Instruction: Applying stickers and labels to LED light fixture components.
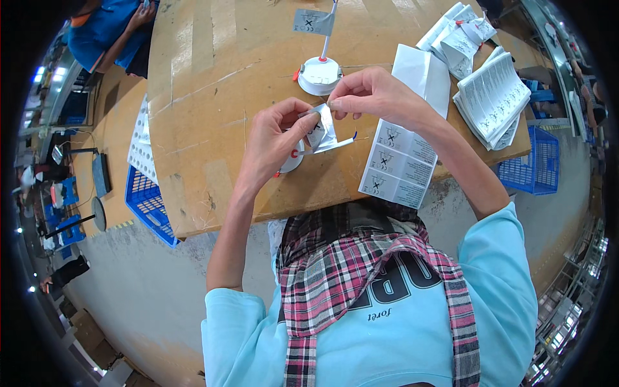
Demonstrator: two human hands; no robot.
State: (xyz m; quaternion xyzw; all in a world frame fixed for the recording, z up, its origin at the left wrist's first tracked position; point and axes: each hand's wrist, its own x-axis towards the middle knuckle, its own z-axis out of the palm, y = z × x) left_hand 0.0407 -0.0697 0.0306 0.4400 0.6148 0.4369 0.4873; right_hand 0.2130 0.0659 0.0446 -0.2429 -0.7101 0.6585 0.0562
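Note:
My left hand (277, 135) is closed, thumb and finger pinching a silver printed label (327, 134) that lies along a white cable (342, 143) with a blue wire end. Just to its right, my right hand (377, 97) is closed in a pinch at the label's upper edge. Below my left hand sits a round white lamp fitting (292, 162) with red parts, mostly covered by the hand. Farther back stands another round white lamp fitting (320, 77), its cable upright with a silver label flag (312, 22) wrapped on it.
A sheet of silver labels (400, 164) hangs over the table's near edge beside my right forearm. Stacks of printed papers (493, 97) lie at the right. Blue baskets (147, 203) stand beside the brown table (213, 129). Another person in blue (106, 39) is at the far left.

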